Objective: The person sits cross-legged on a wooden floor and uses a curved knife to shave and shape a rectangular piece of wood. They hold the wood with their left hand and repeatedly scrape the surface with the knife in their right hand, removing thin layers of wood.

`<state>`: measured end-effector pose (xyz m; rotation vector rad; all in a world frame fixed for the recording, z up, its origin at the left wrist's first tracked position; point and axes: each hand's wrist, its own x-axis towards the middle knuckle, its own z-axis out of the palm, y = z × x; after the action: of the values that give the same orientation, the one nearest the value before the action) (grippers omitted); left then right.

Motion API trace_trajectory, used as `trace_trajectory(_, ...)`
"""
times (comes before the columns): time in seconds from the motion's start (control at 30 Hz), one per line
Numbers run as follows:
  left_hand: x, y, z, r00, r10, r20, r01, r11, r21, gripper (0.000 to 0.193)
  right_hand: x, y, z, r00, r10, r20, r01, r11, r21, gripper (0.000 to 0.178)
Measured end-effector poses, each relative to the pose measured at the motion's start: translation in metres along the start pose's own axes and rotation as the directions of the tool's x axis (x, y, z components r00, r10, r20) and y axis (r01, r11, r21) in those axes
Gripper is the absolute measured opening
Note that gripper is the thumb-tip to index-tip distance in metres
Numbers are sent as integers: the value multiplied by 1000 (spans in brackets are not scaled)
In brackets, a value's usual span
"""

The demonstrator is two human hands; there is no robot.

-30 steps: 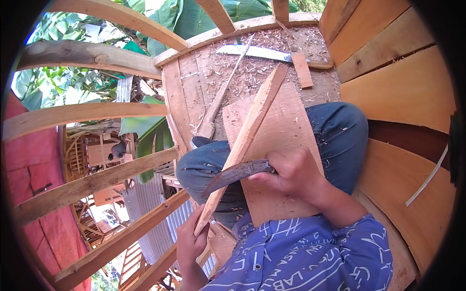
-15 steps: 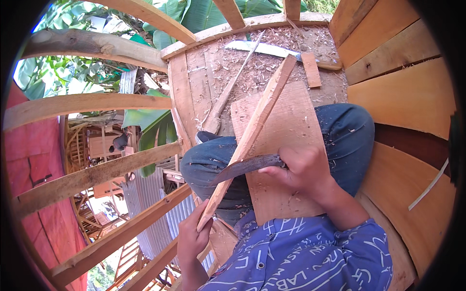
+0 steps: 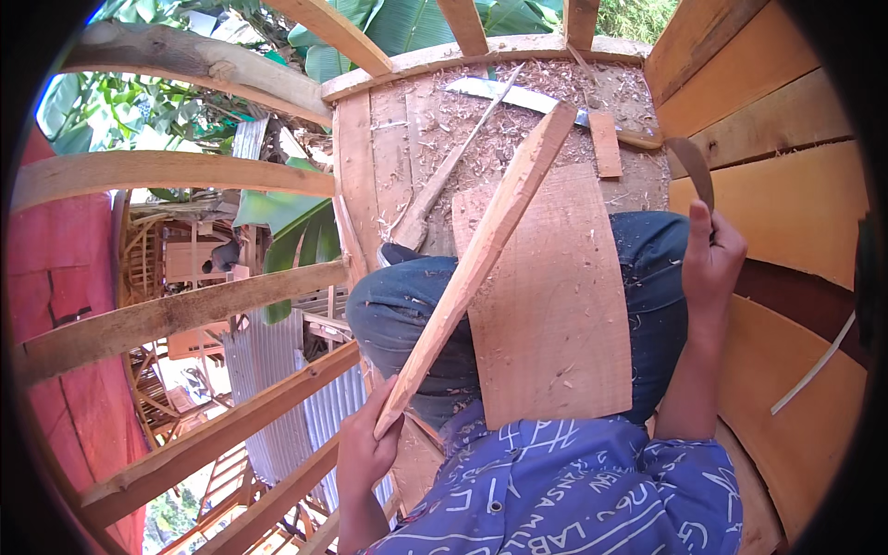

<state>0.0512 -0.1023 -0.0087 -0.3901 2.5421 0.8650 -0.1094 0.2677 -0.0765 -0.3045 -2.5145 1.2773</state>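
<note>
My left hand [image 3: 368, 446] is closed around the lower end of a long, roughly squared wooden stick [image 3: 476, 264]. The stick slants up and away to the right, its far end tapered. Beneath it, a flat wooden board [image 3: 555, 324] lies over my lap, dotted with a few shavings. Out to the right, my right hand [image 3: 712, 254] is raised above my thigh and grips a knife with a dark, curved blade [image 3: 692, 165]. The blade points up near the plank wall, apart from the stick. The knife's handle is hidden in my fist.
Beyond my legs, shavings cover the plank floor [image 3: 370, 139] around a machete [image 3: 509, 96], a small wooden block [image 3: 605, 146] and a thin tapered stick [image 3: 442, 180]. Wooden rails [image 3: 185, 314] line the left side. A plank wall [image 3: 795, 203] stands close at right. A person [image 3: 222, 257] is below, far left.
My right hand has swung the knife off the stick, up and to the right toward the wall. My left hand keeps its hold on the stick. The view has shifted slightly.
</note>
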Motion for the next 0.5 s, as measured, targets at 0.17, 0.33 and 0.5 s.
trace_trajectory(0.17,4,10,-2,1000,-20,-5,19,998,-54,43,-44,-27,28,933,-195,302,161,978,135,36)
trace_trajectory(0.33,-6,9,14,999,-3,-46,4,1000,15,52,-84,-39,55,813,-248,527,165,966,200,47)
trace_trajectory(0.5,-6,9,22,994,72,-78,-65,994,89,59,-89,-48,60,736,-380,560,323,925,202,47)
